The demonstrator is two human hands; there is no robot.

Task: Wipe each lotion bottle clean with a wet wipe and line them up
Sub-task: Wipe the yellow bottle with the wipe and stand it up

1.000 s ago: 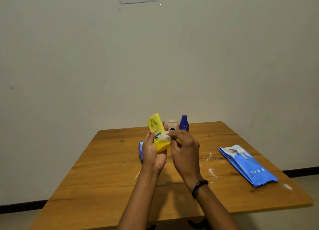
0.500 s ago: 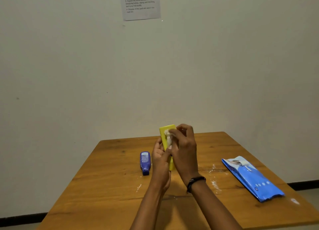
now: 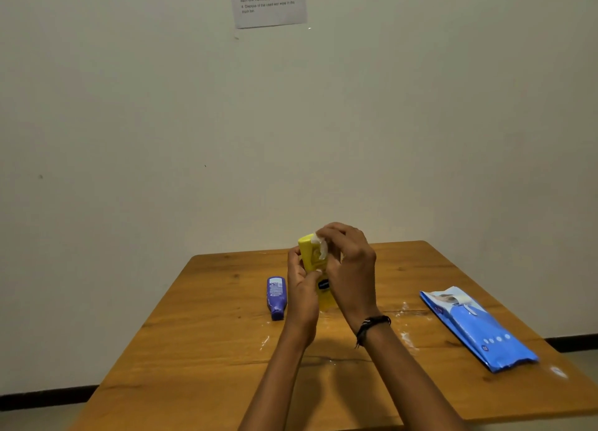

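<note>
left hand [image 3: 302, 293] is gripping yellow bottle [image 3: 309, 255] upright above worktop [image 3: 200, 349]; right hand [image 3: 351, 268] is pinching wipe [image 3: 322, 247] near its top. keep rotating bottle, covering every side, keeping grip firm.

A paper sheet [image 3: 270, 3] high on the wall [image 3: 129, 123] carried numbered lines: "2. Return the bottle to its original position", "3. Repeat the same process for the remaining bottles, wiping and returning each one individually", "4. Dispose of the used wet wipe in the trash bin". Print on the yellow bottle [image 3: 307, 256], the purple bottle [image 3: 276, 296] and the blue pack [image 3: 479, 328] was too small to read.
</note>
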